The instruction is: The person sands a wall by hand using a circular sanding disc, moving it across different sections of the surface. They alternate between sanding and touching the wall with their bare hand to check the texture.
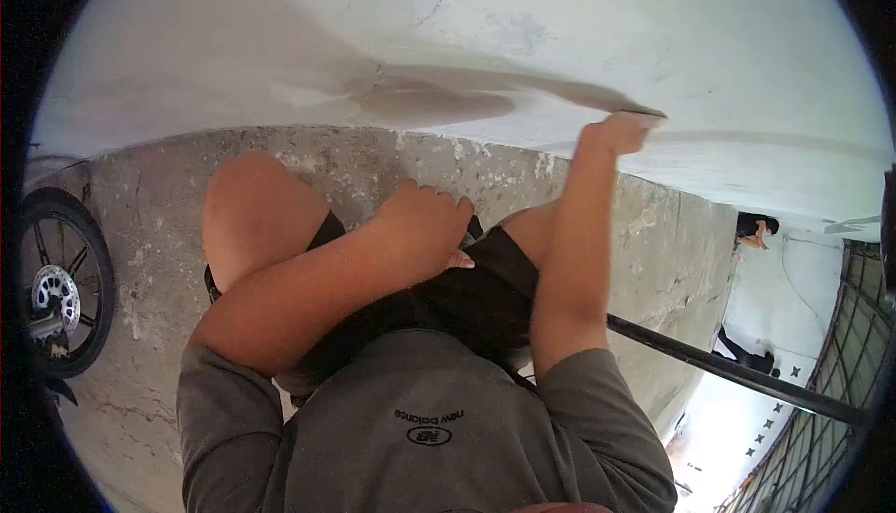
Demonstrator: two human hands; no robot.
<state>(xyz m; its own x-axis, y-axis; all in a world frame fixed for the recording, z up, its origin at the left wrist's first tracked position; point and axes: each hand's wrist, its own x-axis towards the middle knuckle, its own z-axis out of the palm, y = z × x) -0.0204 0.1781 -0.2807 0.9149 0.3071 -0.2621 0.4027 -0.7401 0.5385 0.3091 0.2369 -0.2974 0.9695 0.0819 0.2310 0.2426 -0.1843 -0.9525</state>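
Observation:
My right hand [627, 132] is raised against the white wall [523, 37], at the end of my outstretched right arm. Its fingers are closed on a thin, pale flat piece [651, 119] that lies along the wall surface; its exact kind is hard to make out. Bent across my lap, my left arm brings my left hand [420, 228] over my dark shorts [495, 275], between my knees. The fingers there are curled, and whatever they may hold is hidden.
A motorcycle wheel [65, 280] with a brake disc stands at the left. On the right, a black pole [728, 359] runs slantwise. Two other people, one in dark clothes [752, 228], are farther off by the walls. The concrete floor [149, 233] is rough and stained.

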